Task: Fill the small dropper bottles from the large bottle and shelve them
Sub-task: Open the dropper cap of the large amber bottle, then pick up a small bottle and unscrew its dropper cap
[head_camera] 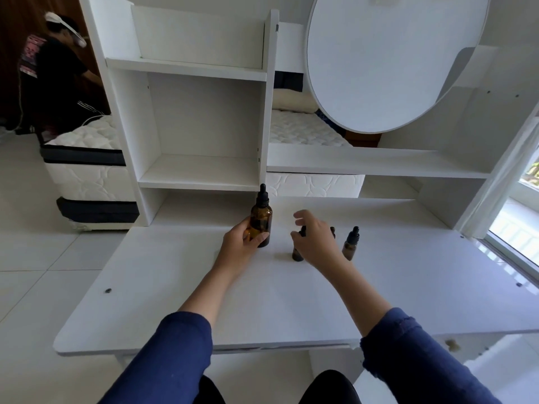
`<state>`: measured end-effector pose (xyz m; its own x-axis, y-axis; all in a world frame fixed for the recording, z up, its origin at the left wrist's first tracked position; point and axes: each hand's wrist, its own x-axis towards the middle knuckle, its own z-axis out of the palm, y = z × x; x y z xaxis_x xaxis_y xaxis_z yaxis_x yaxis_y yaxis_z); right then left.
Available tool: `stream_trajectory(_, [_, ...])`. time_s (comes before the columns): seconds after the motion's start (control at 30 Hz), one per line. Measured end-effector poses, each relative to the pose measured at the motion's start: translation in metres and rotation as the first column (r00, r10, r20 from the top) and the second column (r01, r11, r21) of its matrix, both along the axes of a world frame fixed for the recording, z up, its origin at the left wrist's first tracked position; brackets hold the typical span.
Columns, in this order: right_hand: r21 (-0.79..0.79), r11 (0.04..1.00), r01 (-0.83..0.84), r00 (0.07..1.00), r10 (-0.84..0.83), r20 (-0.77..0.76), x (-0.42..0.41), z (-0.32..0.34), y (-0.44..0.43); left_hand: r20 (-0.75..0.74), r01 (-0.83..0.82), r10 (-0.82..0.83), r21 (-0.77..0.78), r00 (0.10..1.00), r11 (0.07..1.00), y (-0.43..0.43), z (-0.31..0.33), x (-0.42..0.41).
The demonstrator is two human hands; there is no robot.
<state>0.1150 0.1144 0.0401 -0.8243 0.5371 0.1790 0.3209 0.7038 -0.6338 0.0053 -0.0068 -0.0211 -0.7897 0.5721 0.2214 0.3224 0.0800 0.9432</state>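
A large amber dropper bottle [261,218] with a black dropper cap stands upright on the white desk [175,287]. My left hand [239,246] grips its lower body from the left. My right hand [316,239] is over a small amber dropper bottle [297,252], thumb and fingers at its black cap; its grip on the cap is blurred. A second small bottle [351,243] stands upright just right of that hand. Part of a third small bottle [332,231] shows behind the hand, mostly hidden.
White shelf compartments [201,170] rise behind the desk at left, and a long shelf [379,164] runs at right under a round mirror [388,59]. A bed [87,158] lies behind. Another person [58,71] sits at far left. A window [525,223] is at right.
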Motion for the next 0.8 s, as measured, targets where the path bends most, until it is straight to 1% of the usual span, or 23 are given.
stream_trajectory(0.23, [0.000, 1.000, 0.009, 1.000, -0.009, 0.018, 0.004, -0.009, 0.000, -0.030, -0.057, 0.056, -0.040, 0.998, 0.998, 0.001, 0.004, 0.004])
stream_trajectory(0.33, [-0.006, 1.000, 0.021, 0.999, -0.021, 0.027, 0.004, -0.007, 0.002, -0.068, -0.068, 0.057, -0.159, 0.996, 0.985, 0.001, 0.003, 0.003])
stream_trajectory(0.4, [-0.001, 1.000, 0.024, 0.999, -0.024, 0.023, 0.006, -0.006, 0.001, -0.092, -0.040, 0.017, -0.254, 0.996, 0.966, -0.003, 0.001, 0.005])
stream_trajectory(0.47, [0.028, 0.999, 0.020, 1.000, -0.020, 0.018, 0.008, -0.006, 0.000, -0.126, -0.023, -0.028, -0.387, 0.992, 0.922, -0.007, -0.001, 0.009])
stream_trajectory(0.57, [0.047, 0.999, 0.004, 1.000, -0.004, 0.008, 0.014, -0.004, -0.005, -0.165, -0.058, -0.038, -0.540, 0.986, 0.839, -0.015, -0.001, 0.022])
stream_trajectory(0.73, [0.059, 0.998, -0.026, 1.000, 0.027, -0.009, 0.024, -0.005, -0.018, -0.240, -0.090, -0.120, -0.709, 0.963, 0.700, -0.024, -0.002, 0.046])
stream_trajectory(0.8, [0.066, 0.997, -0.035, 0.999, 0.036, -0.022, 0.027, -0.004, -0.024, -0.248, -0.090, -0.144, -0.739, 0.958, 0.668, -0.028, 0.000, 0.058])
